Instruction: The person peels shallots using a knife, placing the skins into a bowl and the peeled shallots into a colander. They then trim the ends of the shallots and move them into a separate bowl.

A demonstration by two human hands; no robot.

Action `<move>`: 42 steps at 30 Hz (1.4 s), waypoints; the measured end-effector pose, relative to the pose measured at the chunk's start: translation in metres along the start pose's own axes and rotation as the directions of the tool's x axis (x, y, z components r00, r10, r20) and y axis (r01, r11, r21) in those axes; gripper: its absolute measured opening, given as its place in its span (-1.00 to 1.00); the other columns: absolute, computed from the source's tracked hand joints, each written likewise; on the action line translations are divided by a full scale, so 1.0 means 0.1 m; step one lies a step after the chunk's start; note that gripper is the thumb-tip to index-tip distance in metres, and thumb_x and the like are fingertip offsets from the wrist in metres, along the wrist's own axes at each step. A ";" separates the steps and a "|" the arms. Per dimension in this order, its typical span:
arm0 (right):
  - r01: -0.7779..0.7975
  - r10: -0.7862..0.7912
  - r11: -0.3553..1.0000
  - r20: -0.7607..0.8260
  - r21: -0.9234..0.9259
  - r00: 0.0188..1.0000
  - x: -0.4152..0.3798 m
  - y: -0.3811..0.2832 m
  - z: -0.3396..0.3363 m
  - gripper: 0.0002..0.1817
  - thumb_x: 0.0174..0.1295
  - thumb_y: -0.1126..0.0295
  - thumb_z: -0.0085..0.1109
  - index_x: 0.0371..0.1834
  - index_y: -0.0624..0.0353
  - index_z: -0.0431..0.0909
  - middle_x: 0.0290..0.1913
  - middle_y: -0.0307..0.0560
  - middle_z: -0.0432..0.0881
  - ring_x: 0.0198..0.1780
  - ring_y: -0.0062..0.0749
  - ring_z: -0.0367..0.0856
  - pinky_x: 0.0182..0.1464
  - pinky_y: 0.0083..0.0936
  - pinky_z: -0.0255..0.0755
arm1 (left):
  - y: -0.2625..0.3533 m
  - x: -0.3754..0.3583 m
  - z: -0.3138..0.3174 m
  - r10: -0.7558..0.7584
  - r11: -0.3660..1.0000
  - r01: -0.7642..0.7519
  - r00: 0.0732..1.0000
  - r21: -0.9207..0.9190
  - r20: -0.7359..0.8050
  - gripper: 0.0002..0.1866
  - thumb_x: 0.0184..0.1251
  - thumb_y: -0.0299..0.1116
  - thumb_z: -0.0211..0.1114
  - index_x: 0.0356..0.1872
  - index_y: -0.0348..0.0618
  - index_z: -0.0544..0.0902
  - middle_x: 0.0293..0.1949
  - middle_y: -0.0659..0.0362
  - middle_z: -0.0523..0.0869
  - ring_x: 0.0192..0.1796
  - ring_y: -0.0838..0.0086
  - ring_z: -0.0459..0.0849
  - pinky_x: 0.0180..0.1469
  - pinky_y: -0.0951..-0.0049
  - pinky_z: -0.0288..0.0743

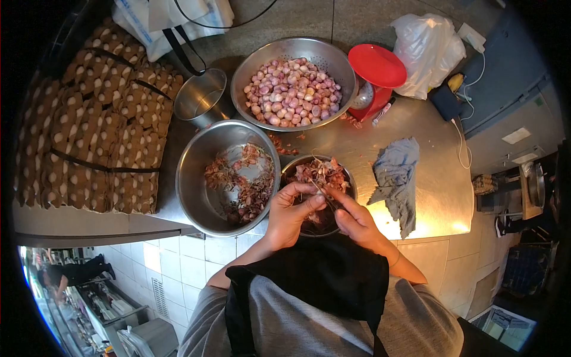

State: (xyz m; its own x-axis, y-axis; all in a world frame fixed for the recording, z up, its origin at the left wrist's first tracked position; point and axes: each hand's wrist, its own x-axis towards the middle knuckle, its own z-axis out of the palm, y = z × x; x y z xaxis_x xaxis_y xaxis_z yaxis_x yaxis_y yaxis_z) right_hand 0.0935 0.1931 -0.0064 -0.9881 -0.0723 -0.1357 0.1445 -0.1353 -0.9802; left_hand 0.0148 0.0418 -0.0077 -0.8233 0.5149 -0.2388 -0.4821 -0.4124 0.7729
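Observation:
Over a smaller metal bowl (351,189) of reddish skins and peelings, my left hand (291,213) and my right hand (355,220) meet, fingertips nearly touching. Both are pinched closed around something small that I cannot make out. To their left sits a large metal bowl (193,199) with shallots (241,208) and dry skins inside. Beyond, a perforated metal colander (241,80) holds many peeled pink shallots (294,95).
Stacked egg trays (95,131) fill the left side. A metal pot (202,98), red scale (377,66), plastic bag (427,50), marker (383,112) and grey-blue cloth (397,181) stand or lie on the steel table (443,178). Another person (74,275) is at the far lower left.

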 end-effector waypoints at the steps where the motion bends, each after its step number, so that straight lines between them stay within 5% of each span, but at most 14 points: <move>1: 0.054 -0.054 0.998 0.004 -0.037 0.999 0.01 0.01 0.00 -0.58 0.29 0.35 -0.16 0.19 0.29 0.20 -0.09 -0.08 0.47 -0.09 -0.48 0.43 -0.03 -0.64 0.26 | 0.00 0.00 0.00 -0.004 1.000 0.004 1.000 0.005 -0.003 -0.83 0.05 -0.62 0.25 -0.31 -0.26 0.52 -0.29 0.15 0.58 -0.24 0.51 0.58 -0.19 0.53 0.55; 5: -0.009 0.009 1.000 0.007 0.013 1.000 0.01 0.05 -0.04 -0.58 0.29 0.35 -0.17 0.20 0.25 0.19 -0.18 -0.12 0.50 -0.21 -0.53 0.47 -0.14 -0.68 0.31 | 0.01 0.00 0.02 -0.010 1.000 0.010 1.000 0.026 -0.004 -0.85 0.06 -0.61 0.25 -0.30 -0.28 0.54 -0.28 0.14 0.59 -0.23 0.51 0.58 -0.17 0.53 0.54; 9: -0.209 0.209 0.971 0.017 0.118 0.978 -0.03 0.03 -0.06 -0.57 0.28 0.35 -0.15 0.20 0.26 0.20 0.01 -0.02 0.45 0.03 -0.38 0.40 0.05 -0.59 0.22 | 0.02 0.00 0.02 -0.035 0.999 0.036 0.999 0.032 -0.022 -0.84 0.08 -0.59 0.24 -0.28 -0.28 0.55 -0.28 0.13 0.60 -0.25 0.52 0.59 -0.16 0.53 0.53; 16: 0.218 -0.231 0.935 -0.013 -0.280 0.973 0.05 0.04 -0.04 -0.58 0.27 0.37 -0.14 0.18 0.27 0.22 0.08 0.02 0.41 0.13 -0.33 0.36 0.14 -0.55 0.16 | -0.04 0.01 -0.03 0.021 0.994 -0.021 1.000 0.107 -0.001 -0.86 0.10 -0.61 0.19 -0.28 -0.27 0.54 -0.28 0.14 0.61 -0.26 0.53 0.59 -0.17 0.53 0.55; 20: 0.019 -0.021 0.998 -0.036 -0.056 0.999 0.01 -0.02 0.00 -0.60 0.27 0.37 -0.13 0.16 0.26 0.24 0.12 0.03 0.38 0.17 -0.33 0.31 0.18 -0.55 0.11 | -0.02 0.02 0.02 0.060 0.994 -0.059 0.998 0.097 -0.007 -0.83 0.06 -0.62 0.24 -0.29 -0.25 0.52 -0.30 0.19 0.58 -0.26 0.58 0.55 -0.18 0.59 0.48; 25: 0.154 -0.162 0.967 -0.020 -0.204 0.987 0.04 0.05 -0.03 -0.59 0.27 0.36 -0.13 0.17 0.26 0.23 0.11 0.03 0.38 0.18 -0.36 0.29 0.18 -0.55 0.10 | -0.02 0.04 0.00 0.141 0.970 -0.139 0.990 0.199 0.006 -0.79 0.00 -0.63 0.28 -0.32 -0.21 0.48 -0.32 0.24 0.55 -0.23 0.62 0.50 -0.14 0.63 0.40; 27: 0.066 -0.070 0.990 -0.026 -0.128 0.997 0.03 0.02 -0.02 -0.58 0.27 0.36 -0.14 0.18 0.26 0.22 0.10 0.02 0.40 0.17 -0.35 0.30 0.18 -0.55 0.11 | 0.02 0.02 0.04 0.125 0.974 -0.121 0.992 0.192 -0.009 -0.77 -0.02 -0.64 0.29 -0.33 -0.20 0.48 -0.32 0.24 0.55 -0.22 0.63 0.49 -0.12 0.63 0.38; 30: -0.116 0.116 0.993 0.003 -0.031 0.993 0.00 -0.05 -0.04 -0.58 0.28 0.35 -0.15 0.19 0.26 0.21 0.01 -0.02 0.45 -0.01 -0.40 0.42 0.03 -0.60 0.24 | -0.02 0.03 0.01 0.158 0.967 -0.156 0.987 0.202 0.007 -0.77 -0.01 -0.64 0.29 -0.32 -0.20 0.48 -0.31 0.24 0.55 -0.23 0.62 0.49 -0.10 0.62 0.37; 35: 0.049 -0.049 0.999 0.001 -0.005 0.999 0.03 0.02 -0.02 -0.57 0.30 0.32 -0.18 0.21 0.24 0.19 -0.43 -0.24 0.42 -0.53 -0.68 0.30 -0.45 -0.79 0.19 | -0.03 0.04 0.00 0.158 0.961 -0.160 0.987 0.225 0.025 -0.77 0.00 -0.64 0.28 -0.31 -0.21 0.47 -0.31 0.22 0.56 -0.24 0.62 0.50 -0.12 0.61 0.40; 37: 0.000 -0.003 0.985 0.019 0.171 1.000 0.03 0.04 -0.02 -0.57 0.31 0.30 -0.20 0.22 0.21 0.17 -0.59 -0.33 0.30 -0.63 -0.76 0.14 -0.57 -0.82 0.04 | -0.01 0.03 0.01 0.139 0.965 -0.140 0.990 0.222 0.019 -0.79 0.02 -0.64 0.26 -0.31 -0.21 0.47 -0.30 0.21 0.56 -0.23 0.61 0.51 -0.13 0.60 0.42; 42: -0.038 0.031 0.946 0.025 0.322 0.999 0.05 0.14 -0.08 -0.55 0.32 0.25 -0.22 0.24 0.18 0.15 -0.68 -0.37 0.19 -0.67 -0.72 0.13 -0.60 -0.80 0.04 | -0.01 0.04 0.02 0.103 0.983 -0.107 0.994 0.150 0.030 -0.84 0.10 -0.62 0.19 -0.30 -0.21 0.46 -0.27 0.20 0.56 -0.19 0.58 0.53 -0.13 0.56 0.48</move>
State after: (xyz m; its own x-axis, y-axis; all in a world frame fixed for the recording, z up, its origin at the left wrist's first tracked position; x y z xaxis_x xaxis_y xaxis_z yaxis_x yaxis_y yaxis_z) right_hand 0.0899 0.1990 -0.0219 -0.9814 -0.1016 -0.1626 0.1910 -0.4438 -0.8755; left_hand 0.0125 0.0457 -0.0085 -0.8595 0.4916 -0.1401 -0.3411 -0.3474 0.8735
